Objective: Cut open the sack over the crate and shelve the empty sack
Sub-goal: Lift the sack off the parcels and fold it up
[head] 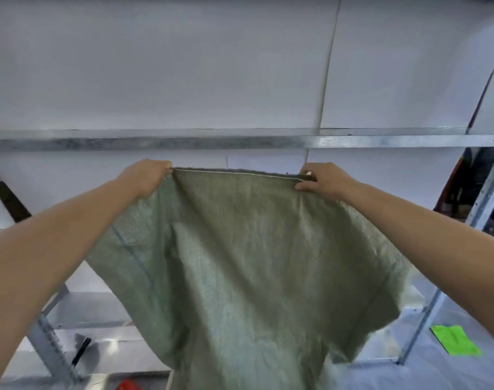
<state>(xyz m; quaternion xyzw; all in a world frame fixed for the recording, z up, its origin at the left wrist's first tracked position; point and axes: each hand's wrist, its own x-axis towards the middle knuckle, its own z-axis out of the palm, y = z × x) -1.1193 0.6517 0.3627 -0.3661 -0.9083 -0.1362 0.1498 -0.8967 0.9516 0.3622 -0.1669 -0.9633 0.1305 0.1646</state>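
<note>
Head view looks along two bare forearms stretched out toward a metal shelf rail (240, 142) that runs straight across the middle. Just below that rail hangs the green woven sack (240, 263), held up flat by its top edge and drooping limp below it — it looks empty, with soft folds down its middle and a thin blue line (a woven stripe, it seems) running down its left part.

Under the rail's left half, the left hand (147, 178) has its fingers closed around the sack's upper left corner, cloth bunched in the grip. Under the rail's right half, the right hand (321, 178) pinches the upper right corner, thumb below and fingers curled over the hem. The hem is pulled fairly taut between the two hands and sits close beneath the rail without touching it.

Beyond the rail is a pale wall. Grey uprights of the shelf (487, 192) slant down from the rail's right end and at the lower left. Far below the rail's right end a bright green sheet (453, 340) lies on the pale floor — and something red (127, 385) shows at the bottom edge, too cut off to tell what it is.
</note>
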